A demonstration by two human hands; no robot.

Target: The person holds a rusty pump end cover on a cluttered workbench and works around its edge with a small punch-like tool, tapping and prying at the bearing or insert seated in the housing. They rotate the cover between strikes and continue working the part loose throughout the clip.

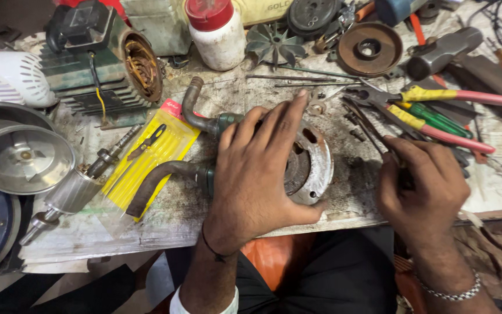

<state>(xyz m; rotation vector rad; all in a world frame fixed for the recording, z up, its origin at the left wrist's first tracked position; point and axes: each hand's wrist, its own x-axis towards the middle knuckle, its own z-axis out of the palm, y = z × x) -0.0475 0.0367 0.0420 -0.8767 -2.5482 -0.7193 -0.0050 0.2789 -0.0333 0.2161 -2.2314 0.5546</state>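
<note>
The workbench [344,203] filled the view, its top covered in dirty, stained paper. Near its middle lay the pump body [312,166], a round grey metal housing with a flanged rim and two curved pipe stubs running off to its left; everything else is placed from it.

To the far upper left of the pump body stood a green finned motor [97,70] with its copper windings showing, and left of that a white vented cover [10,75]. Below those, at the far left, sat a shiny metal bowl [18,157]. Straight up from the pump body stood a white bottle [219,32] with a red cap, and to the upper right a rusty pulley wheel [370,49]. Just left of the pipe stubs lay a yellow packet [146,160], and beyond it a rotor shaft [76,186].

The left hand [257,168] lay spread wide, palm down, flat over the pump body, fingers reaching across its top and thumb at its lower rim. The right hand [422,186], just right of the pump body, was curled closed round a thin dark tool [373,128] whose tip pointed up and left. Up and right of that lay pliers [448,99] with red and yellow handles, and a green-handled screwdriver [437,116] between them.
</note>
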